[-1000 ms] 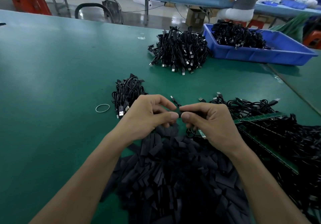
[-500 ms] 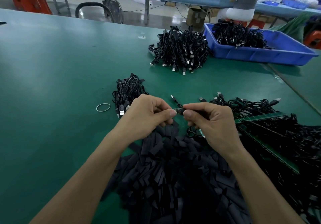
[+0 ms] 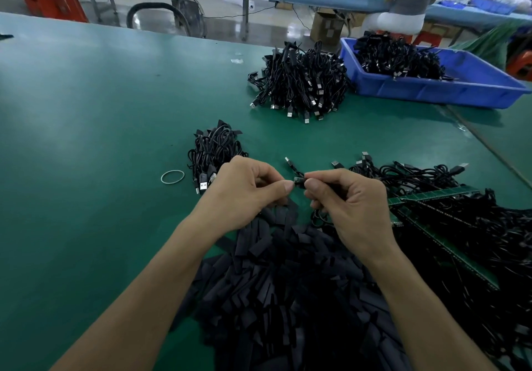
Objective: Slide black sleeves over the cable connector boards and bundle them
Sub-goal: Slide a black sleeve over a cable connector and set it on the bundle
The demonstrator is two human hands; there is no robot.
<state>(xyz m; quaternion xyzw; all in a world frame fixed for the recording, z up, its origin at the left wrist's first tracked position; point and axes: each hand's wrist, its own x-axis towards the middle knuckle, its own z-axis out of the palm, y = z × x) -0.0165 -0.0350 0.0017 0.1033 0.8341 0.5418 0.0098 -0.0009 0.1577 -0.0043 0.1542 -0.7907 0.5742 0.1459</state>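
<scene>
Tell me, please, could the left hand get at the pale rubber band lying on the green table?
Probably yes: the pale rubber band lies uncovered on the green table just left of the left hand. Its fingers would first need to release the small cable connector board.

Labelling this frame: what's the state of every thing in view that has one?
left hand, pinches connector board's end
right hand, pinches connector board
connector board, held above table between both hands
black sleeves, loose heap under the wrists
rubber band, lying flat, around nothing
cable bundle, coiled, on table
blue bin, holding cables
</scene>
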